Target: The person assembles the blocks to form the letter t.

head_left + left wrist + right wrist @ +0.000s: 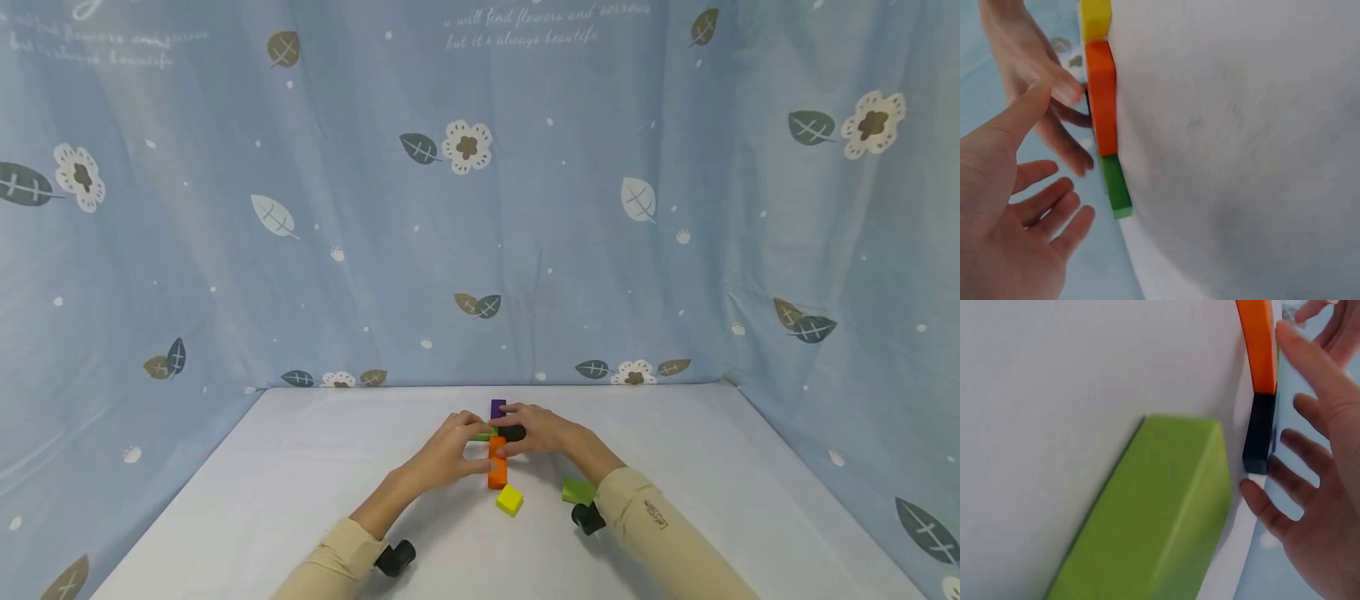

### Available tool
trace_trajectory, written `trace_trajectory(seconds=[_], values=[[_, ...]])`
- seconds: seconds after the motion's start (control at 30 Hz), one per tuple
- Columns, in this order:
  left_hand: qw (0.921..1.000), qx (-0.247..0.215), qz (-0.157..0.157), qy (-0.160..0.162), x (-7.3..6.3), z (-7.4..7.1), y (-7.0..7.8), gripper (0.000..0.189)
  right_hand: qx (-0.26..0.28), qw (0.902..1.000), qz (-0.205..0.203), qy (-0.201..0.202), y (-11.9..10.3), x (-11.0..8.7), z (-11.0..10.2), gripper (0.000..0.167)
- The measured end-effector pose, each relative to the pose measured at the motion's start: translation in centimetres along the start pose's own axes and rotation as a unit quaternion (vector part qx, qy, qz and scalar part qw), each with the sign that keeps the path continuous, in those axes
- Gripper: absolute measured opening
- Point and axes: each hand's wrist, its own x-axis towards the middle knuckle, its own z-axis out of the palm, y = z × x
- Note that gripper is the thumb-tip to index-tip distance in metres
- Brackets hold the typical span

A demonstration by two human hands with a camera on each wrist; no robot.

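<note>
An orange block (497, 463) lies lengthwise between my hands. Beyond it are a green block (1116, 187) on the left, a black block (1259, 434) on the right and a purple block (498, 408) at the far end. My left hand (452, 450) is left of the orange block, its fingers loosely bent and grasping nothing. From the right my right hand (546, 431) reaches over the black block, fingers spread and relaxed. Its thumb is close to the orange block; I cannot tell whether they touch. A yellow block (509, 500) sits at the orange block's near end.
A light green block (1147, 506) lies apart on the white table (300, 467), near my right forearm. Black wrist devices (395, 557) hang below both cuffs. A blue patterned curtain (360, 208) stands behind and along both sides of the table.
</note>
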Motion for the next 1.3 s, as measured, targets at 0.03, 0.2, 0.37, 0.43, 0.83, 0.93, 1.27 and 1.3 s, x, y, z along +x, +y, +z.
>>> trace_trajectory(seconds=[0.03, 0.2, 0.37, 0.43, 0.83, 0.93, 1.27, 1.3], values=[[1.0000, -0.001, -0.006, -0.005, 0.3, 0.0, -0.2, 0.060, 0.007, 0.9999, -0.005, 0.006, 0.1, -0.1, 0.0, 0.065], [0.9994, 0.015, -0.024, -0.021, 1.7, 0.5, -1.0, 0.072, 0.042, 0.9988, -0.008, 0.022, 0.8, -1.0, -0.2, 0.082], [0.9977, 0.060, -0.019, -0.024, 2.9, 1.0, -1.2, 0.068, 0.051, 0.9982, 0.003, 0.032, 1.4, -1.9, -0.6, 0.085], [0.9966, 0.074, -0.024, -0.027, 3.2, 1.2, -1.2, 0.067, 0.056, 0.9977, 0.001, 0.038, 1.6, -2.2, -0.8, 0.084], [0.9930, 0.072, -0.047, -0.080, 3.9, 1.7, -1.5, 0.050, 0.027, 0.9970, 0.011, 0.071, 1.6, -5.2, -2.0, 0.065], [0.9928, 0.072, -0.049, -0.083, 4.1, 1.7, -1.4, 0.048, 0.013, 0.9967, 0.022, 0.077, 1.2, -6.1, -2.5, 0.061], [0.9912, 0.054, -0.081, -0.090, 3.9, 1.7, -1.0, 0.048, -0.014, 0.9959, 0.055, 0.070, 0.1, -10.2, -3.2, 0.044], [0.9910, 0.052, -0.083, -0.092, 3.9, 1.7, -0.9, 0.048, -0.014, 0.9960, 0.056, 0.069, 0.1, -10.6, -3.2, 0.042]])
